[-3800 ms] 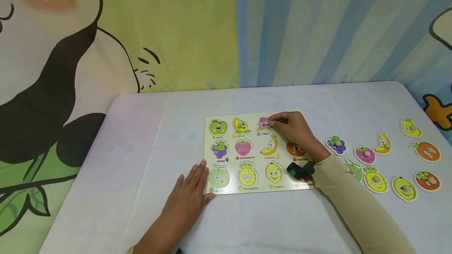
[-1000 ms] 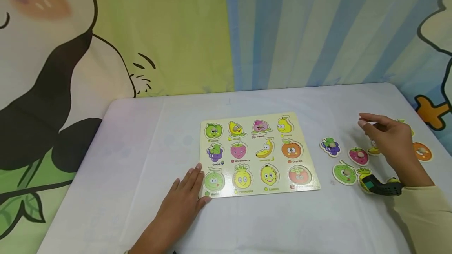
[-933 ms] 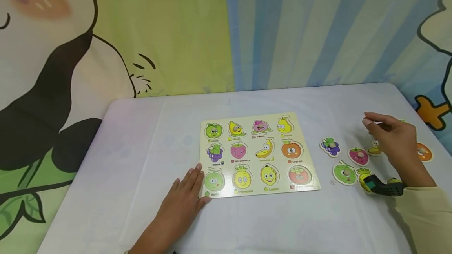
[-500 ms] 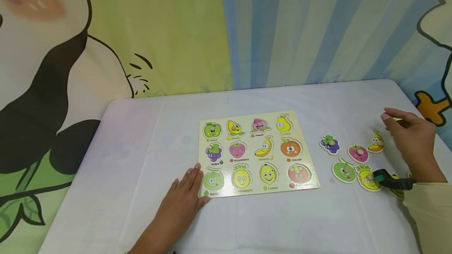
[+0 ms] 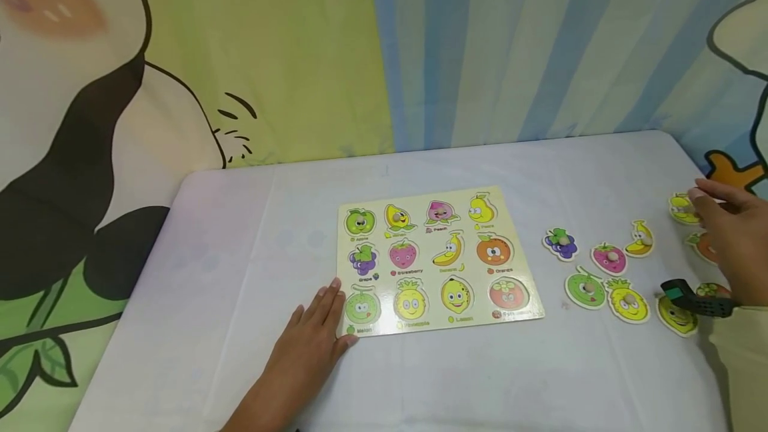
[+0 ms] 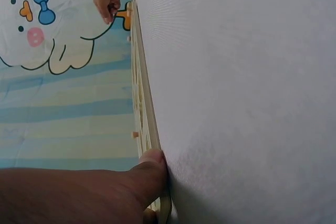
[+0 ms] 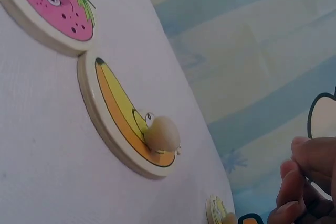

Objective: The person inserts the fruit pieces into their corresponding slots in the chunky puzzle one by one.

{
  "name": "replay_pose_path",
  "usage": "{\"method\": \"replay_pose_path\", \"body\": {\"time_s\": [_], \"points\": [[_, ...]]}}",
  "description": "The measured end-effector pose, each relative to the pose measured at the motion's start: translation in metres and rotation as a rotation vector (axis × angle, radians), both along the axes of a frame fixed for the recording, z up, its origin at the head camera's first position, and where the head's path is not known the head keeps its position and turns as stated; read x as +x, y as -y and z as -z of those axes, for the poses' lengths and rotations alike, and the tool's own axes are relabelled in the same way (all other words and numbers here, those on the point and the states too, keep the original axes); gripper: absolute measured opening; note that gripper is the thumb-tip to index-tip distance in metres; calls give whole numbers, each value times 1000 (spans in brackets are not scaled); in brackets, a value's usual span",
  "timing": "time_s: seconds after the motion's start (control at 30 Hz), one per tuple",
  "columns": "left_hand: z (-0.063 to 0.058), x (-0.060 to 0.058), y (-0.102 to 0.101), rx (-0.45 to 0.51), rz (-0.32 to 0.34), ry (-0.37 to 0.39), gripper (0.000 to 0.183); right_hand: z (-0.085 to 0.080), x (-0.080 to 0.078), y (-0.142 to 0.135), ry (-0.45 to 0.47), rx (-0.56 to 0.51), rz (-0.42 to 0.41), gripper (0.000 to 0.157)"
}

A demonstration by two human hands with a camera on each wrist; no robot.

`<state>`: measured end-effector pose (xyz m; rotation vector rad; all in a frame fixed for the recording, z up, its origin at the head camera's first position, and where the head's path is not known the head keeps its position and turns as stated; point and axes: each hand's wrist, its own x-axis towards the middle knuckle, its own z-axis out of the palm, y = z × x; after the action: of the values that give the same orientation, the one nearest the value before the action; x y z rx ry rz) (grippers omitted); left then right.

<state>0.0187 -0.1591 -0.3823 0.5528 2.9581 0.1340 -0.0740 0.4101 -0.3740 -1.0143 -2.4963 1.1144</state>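
Observation:
A pale wooden fruit puzzle board (image 5: 429, 267) lies mid-table; knobbed apple (image 5: 360, 222), mango (image 5: 398, 219) and peach (image 5: 441, 213) pieces sit in its top row. My left hand (image 5: 303, 355) rests on the board's left edge, fingers straight; the left wrist view has its thumb (image 6: 149, 174) against the edge. Over the far right my right hand (image 5: 735, 245) hovers with loosely bent fingers holding nothing, nearest the pear piece (image 5: 683, 209). In the right wrist view that hand (image 7: 310, 182) is apart from the pear's knob. It partly covers the orange piece (image 5: 699, 244).
Loose knobbed pieces lie right of the board: grape (image 5: 560, 245), strawberry (image 5: 609, 260), banana (image 5: 641, 240), melon (image 5: 585, 291), pineapple (image 5: 627, 302), lemon (image 5: 677, 317) and a persimmon (image 5: 714, 290) partly behind the wristband (image 5: 696, 300). A printed cloth wall (image 5: 270, 52) borders the table's back.
My right hand left the peach, now in the board, and moved right over the loose pieces to beside the pear, uncovering the banana and lemon. My left hand stayed on the board.

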Motion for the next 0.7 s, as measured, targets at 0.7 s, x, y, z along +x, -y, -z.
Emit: {"method": "replay_pose_path", "body": {"time_s": [0.7], "points": [[-2,2,2,1,11,-9,73,33,-8,-44,122,-74,35,55]]}}
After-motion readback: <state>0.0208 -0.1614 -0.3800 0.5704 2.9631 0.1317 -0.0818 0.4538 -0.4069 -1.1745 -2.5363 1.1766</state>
